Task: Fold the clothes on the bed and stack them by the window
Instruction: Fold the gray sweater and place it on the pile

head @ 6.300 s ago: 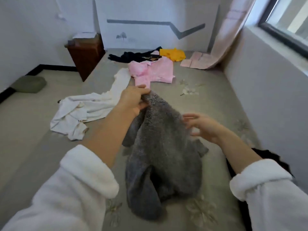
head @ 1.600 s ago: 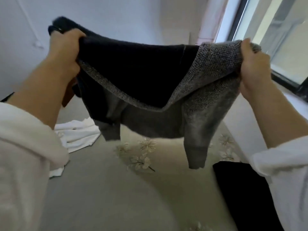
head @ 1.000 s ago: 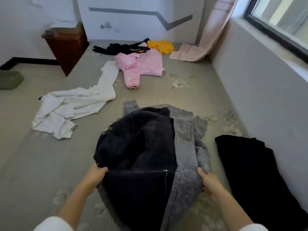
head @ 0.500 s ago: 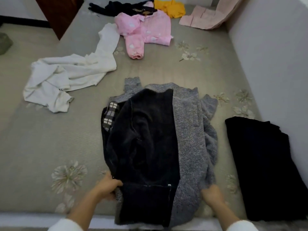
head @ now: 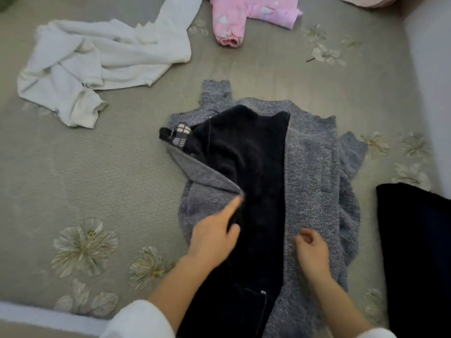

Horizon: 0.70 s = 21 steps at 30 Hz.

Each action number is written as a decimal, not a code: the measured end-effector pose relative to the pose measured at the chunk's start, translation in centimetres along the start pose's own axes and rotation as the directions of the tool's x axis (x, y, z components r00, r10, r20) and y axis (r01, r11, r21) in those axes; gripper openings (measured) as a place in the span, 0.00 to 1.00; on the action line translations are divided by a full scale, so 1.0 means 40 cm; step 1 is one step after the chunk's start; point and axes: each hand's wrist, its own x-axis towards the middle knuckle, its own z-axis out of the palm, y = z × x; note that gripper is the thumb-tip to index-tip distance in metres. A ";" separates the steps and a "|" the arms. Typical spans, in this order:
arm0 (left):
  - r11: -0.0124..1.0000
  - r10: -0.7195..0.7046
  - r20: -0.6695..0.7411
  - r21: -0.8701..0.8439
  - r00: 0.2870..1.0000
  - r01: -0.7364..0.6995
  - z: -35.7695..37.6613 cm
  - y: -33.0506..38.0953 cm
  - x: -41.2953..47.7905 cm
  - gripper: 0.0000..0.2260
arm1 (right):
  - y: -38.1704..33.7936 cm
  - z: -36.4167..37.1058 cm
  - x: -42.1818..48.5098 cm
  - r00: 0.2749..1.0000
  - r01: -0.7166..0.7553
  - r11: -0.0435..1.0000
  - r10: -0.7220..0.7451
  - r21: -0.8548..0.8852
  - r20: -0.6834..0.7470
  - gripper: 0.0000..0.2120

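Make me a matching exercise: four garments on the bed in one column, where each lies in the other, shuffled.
1. grey cardigan
2. white garment
3. pink garment
4. black garment

a. top edge, centre
b. right edge, near the wall
c. under both hands
d. upper left, crumpled

Pairs: 1-c, 2-d, 3-a, 4-b
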 end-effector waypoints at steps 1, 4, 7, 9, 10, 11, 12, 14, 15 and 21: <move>0.989 0.077 0.189 0.110 0.979 -0.099 0.033 0.017 0.005 0.29 | -0.024 -0.004 0.020 0.993 0.051 0.998 -0.048 0.025 -0.107 0.09; 0.957 -0.005 0.643 0.225 0.766 -0.182 0.125 0.015 -0.003 0.29 | -0.094 0.011 0.058 0.942 0.249 0.968 -0.250 -0.031 -0.224 0.08; 0.992 -0.051 0.716 0.118 0.696 -0.048 0.156 -0.039 -0.007 0.22 | -0.150 0.086 0.080 0.896 0.440 0.885 -0.443 -0.150 0.012 0.11; 0.974 0.012 0.605 -0.188 0.796 0.128 0.131 -0.069 0.016 0.14 | -0.189 0.160 0.097 0.828 0.560 0.794 -0.523 -0.237 0.202 0.17; 0.938 -0.002 0.483 -0.303 0.876 0.169 0.106 -0.079 0.037 0.12 | -0.211 0.202 0.109 0.800 0.596 0.758 -0.532 -0.264 0.279 0.21; 0.909 -0.059 0.309 -0.376 0.949 0.178 0.078 -0.096 0.062 0.11 | -0.235 0.245 0.123 0.784 0.614 0.740 -0.528 -0.276 0.327 0.26; 0.884 -0.144 0.111 -0.433 0.983 0.178 0.046 -0.116 0.092 0.10 | -0.261 0.287 0.140 0.785 0.610 0.743 -0.518 -0.277 0.338 0.32; 0.853 -0.346 -0.210 -0.477 0.915 0.213 -0.014 -0.164 0.160 0.07 | -0.315 0.360 0.182 0.855 0.505 0.828 -0.443 -0.242 0.269 0.42; 0.842 -0.430 -0.291 -0.471 0.855 0.264 -0.037 -0.193 0.198 0.07 | -0.342 0.389 0.209 0.901 0.416 0.886 -0.371 -0.203 0.224 0.46; 0.557 -0.594 0.166 -0.621 0.787 0.552 -0.025 -0.227 0.411 0.11 | -0.465 0.445 0.342 0.954 0.054 0.994 -0.081 0.100 0.289 0.48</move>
